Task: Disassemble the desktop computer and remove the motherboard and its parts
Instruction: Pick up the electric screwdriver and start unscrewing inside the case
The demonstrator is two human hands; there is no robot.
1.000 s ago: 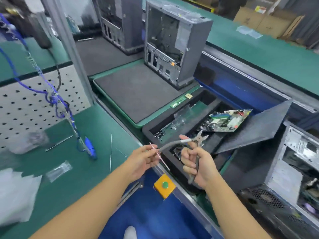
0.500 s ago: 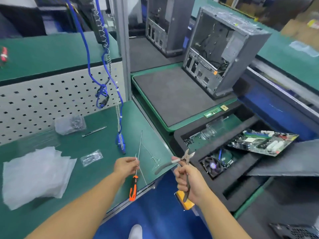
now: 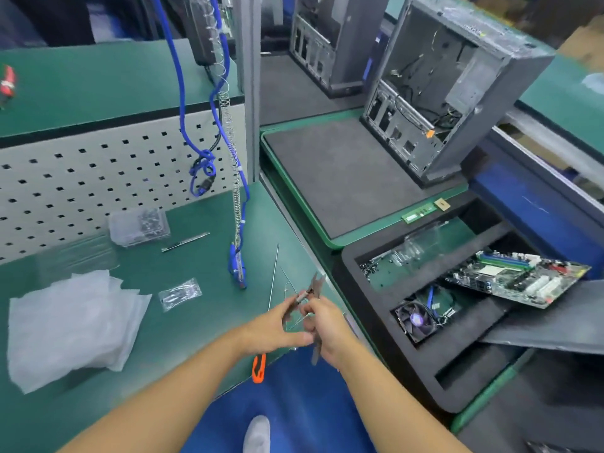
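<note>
My right hand [image 3: 328, 328] grips grey-handled cutting pliers [image 3: 314, 284], jaws pointing up and away, over the front of the green bench [image 3: 196, 322]. My left hand [image 3: 274, 328] meets it from the left, its curled fingers pinching one of the pliers' handles; motion blur hides the exact hold. To the right, the removed motherboard [image 3: 516, 282] lies tilted in a black foam tray [image 3: 356, 289], with a cooling fan [image 3: 415, 320] in the compartment in front of it. The emptied computer case [image 3: 457, 89] stands open on a grey mat behind.
An orange-handled screwdriver [image 3: 258, 369] lies at the bench edge under my hands, beside thin metal rods [image 3: 273, 276]. A blue cabled tool [image 3: 237, 266], small part bags [image 3: 179, 294] and a stack of plastic bags [image 3: 68, 322] lie to the left. A RAM stick [image 3: 418, 214] rests on the mat's rim.
My view swung left from the foam tray to the bench. Both hands moved over the bench and came together; the left hand, earlier apart holding a thin strip, now touches the pliers.
</note>
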